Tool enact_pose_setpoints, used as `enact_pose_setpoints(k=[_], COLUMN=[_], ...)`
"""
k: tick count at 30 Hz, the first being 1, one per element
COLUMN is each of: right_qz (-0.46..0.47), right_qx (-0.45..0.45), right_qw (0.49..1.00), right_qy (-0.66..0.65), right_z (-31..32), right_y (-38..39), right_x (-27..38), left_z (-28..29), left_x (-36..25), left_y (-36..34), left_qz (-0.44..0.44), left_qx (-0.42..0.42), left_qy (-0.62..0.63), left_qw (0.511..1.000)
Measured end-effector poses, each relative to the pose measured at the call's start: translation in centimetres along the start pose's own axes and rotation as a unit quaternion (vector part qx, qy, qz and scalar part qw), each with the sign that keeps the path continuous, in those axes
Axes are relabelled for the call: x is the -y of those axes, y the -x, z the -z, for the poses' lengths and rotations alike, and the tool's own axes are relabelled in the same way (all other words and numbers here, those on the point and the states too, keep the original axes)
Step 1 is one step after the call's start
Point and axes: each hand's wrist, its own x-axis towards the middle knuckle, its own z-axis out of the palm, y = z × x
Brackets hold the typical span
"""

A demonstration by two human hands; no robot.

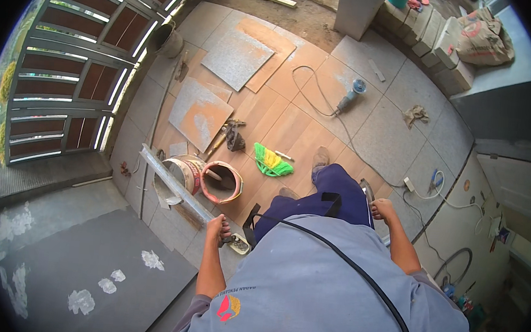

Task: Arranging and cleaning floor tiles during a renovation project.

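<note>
My left hand (217,228) is closed around the near end of a long, pale metal straightedge bar (176,186). The bar slants away to the left, across a white bucket (185,171). Just right of that stands a reddish-rimmed bucket (222,182) with a tool handle inside. By my left wrist lies a small pale container (238,245). My right hand (384,210) is closed beside my right thigh, its fingers curled. A curved grey object (367,189) shows just beyond it; whatever the fingers hold is mostly hidden.
An angle grinder (350,98) lies on the tiles, its cord trailing to a white socket (409,184). Loose grey tiles (238,58) are stacked ahead. A green and yellow bundle (272,161) lies before my feet. A slatted gate (73,70) borders the left; blocks (436,45) line the right.
</note>
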Motion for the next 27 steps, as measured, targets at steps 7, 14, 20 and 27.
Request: enact_pose_setpoints(k=[7,14,20,27], right_qz=[0.033,0.035,0.003,0.000], right_qx=[-0.016,-0.033,-0.013,-0.038], right_qw=[0.999,0.998,0.999,0.999], right_qy=[0.018,0.041,0.033,0.001], right_z=[3.5,5.0,4.2,4.0], right_y=[-2.3,-2.4,-2.3,-2.3], right_x=[8.8,11.6,11.0,11.5], left_z=[-3.6,-6.8,-8.2,-10.3], left_x=[-0.4,-1.4,-5.5,-12.1], left_y=[3.0,3.3,2.1,-0.4], left_qz=[0.048,0.078,0.058,0.053], left_qx=[-0.012,-0.003,0.016,0.024], left_qy=[-0.011,-0.017,-0.032,-0.057], left_qw=[0.999,0.997,0.998,0.997])
